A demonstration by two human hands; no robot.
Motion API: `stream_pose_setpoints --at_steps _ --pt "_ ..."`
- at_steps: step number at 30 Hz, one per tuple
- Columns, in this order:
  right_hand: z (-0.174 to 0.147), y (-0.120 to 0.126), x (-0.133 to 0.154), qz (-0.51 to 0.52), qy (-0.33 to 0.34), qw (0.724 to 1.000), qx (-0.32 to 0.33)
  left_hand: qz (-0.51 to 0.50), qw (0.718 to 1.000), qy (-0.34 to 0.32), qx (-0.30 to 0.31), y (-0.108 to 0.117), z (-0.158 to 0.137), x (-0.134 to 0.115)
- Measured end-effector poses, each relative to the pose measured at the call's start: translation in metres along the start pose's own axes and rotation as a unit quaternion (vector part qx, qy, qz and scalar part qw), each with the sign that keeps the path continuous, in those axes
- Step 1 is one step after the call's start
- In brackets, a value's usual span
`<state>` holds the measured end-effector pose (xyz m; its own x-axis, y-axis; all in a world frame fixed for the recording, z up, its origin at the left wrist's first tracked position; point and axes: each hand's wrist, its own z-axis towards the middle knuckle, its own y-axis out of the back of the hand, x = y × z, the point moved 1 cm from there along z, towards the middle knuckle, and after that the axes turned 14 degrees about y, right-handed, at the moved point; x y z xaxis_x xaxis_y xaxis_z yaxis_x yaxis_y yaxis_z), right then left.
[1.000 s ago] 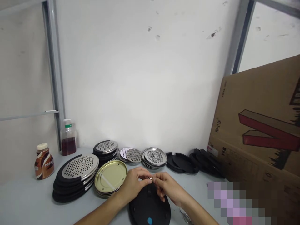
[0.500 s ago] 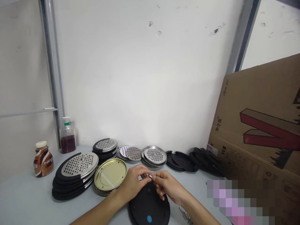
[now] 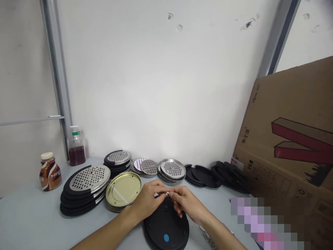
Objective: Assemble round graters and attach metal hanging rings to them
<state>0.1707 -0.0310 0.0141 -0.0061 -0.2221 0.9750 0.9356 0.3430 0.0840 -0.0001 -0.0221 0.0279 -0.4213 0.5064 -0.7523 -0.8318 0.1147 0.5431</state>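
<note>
My left hand (image 3: 149, 199) and my right hand (image 3: 183, 201) meet over a black round base (image 3: 169, 225). Both are closed in a fingertip pinch on a small shiny metal piece (image 3: 167, 193), mostly covered by the fingers, so its exact kind is hard to make out. The base lies on the table and bears a blue dot near its front; its back edge is partly behind my hands. Thin metal rings (image 3: 205, 236) lie beside my right forearm. Left of my left hand is a stack of gold-coloured round metal plates (image 3: 127, 187).
Black-rimmed round graters (image 3: 90, 178) are stacked at the left, with more (image 3: 119, 158) behind. Perforated metal discs (image 3: 173, 169) and black round bases (image 3: 205, 176) line the wall. A coffee bottle (image 3: 50, 173), a bottle of dark red liquid (image 3: 76, 152) and a large cardboard box (image 3: 260, 139) flank the table.
My fingertips have drawn closer together around the small metal piece, which shows less now. The view has shifted slightly; the base stays in place on the table.
</note>
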Motion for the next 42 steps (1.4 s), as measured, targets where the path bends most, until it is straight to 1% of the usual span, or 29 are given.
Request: stream_pose_setpoints --at_steps 3,6,9,12,14,16,18,20,23,25,29,32,34,36,39,42 --pt "0.0 0.001 -0.001 -0.005 -0.008 1.0 -0.001 -0.024 0.999 0.027 0.006 0.0 0.002 0.002" --pt "0.0 0.003 0.0 0.009 -0.01 1.0 0.005 -0.088 0.992 0.088 0.026 0.001 0.006 0.006" --pt "0.001 0.006 0.001 0.006 -0.009 1.0 -0.006 -0.152 0.974 0.161 0.043 0.001 0.009 0.015" --pt "0.004 0.01 -0.001 -0.026 -0.009 0.999 -0.028 -0.165 0.958 0.231 0.049 0.001 0.01 0.025" --pt "0.005 0.012 -0.003 -0.051 -0.001 0.998 -0.044 -0.162 0.945 0.273 0.08 0.0 0.009 0.029" --pt "0.007 0.014 -0.005 -0.066 0.011 0.996 -0.059 -0.169 0.935 0.293 0.108 0.0 0.009 0.029" --pt "0.007 0.015 -0.006 -0.074 0.024 0.995 -0.067 -0.189 0.934 0.284 0.11 0.002 0.01 0.025" --pt "0.007 0.015 -0.006 -0.088 0.044 0.992 -0.079 -0.215 0.938 0.253 0.098 0.005 0.011 0.02" --pt "0.005 0.014 -0.003 -0.133 0.09 0.981 -0.104 -0.241 0.943 0.208 0.097 0.008 0.011 0.012" --pt "0.002 0.011 0.002 -0.16 0.128 0.973 -0.107 -0.246 0.942 0.2 0.111 0.008 0.009 0.009" --pt "-0.005 0.001 0.012 -0.207 0.196 0.955 -0.079 -0.266 0.931 0.213 0.133 0.006 0.007 0.006" --pt "-0.009 -0.004 0.018 -0.252 0.226 0.94 -0.05 -0.261 0.936 0.205 0.12 0.007 0.006 0.005" --pt "-0.01 -0.005 0.018 -0.294 0.241 0.924 -0.034 -0.253 0.94 0.2 0.109 0.008 0.007 0.005" --pt "-0.01 -0.005 0.017 -0.342 0.261 0.903 -0.012 -0.25 0.943 0.194 0.103 0.008 0.007 0.005" --pt "-0.011 -0.006 0.015 -0.406 0.294 0.865 0.021 -0.244 0.945 0.192 0.102 0.007 0.006 0.005" --pt "-0.013 -0.007 0.013 -0.475 0.312 0.822 0.035 -0.246 0.944 0.198 0.096 0.006 0.007 0.005"
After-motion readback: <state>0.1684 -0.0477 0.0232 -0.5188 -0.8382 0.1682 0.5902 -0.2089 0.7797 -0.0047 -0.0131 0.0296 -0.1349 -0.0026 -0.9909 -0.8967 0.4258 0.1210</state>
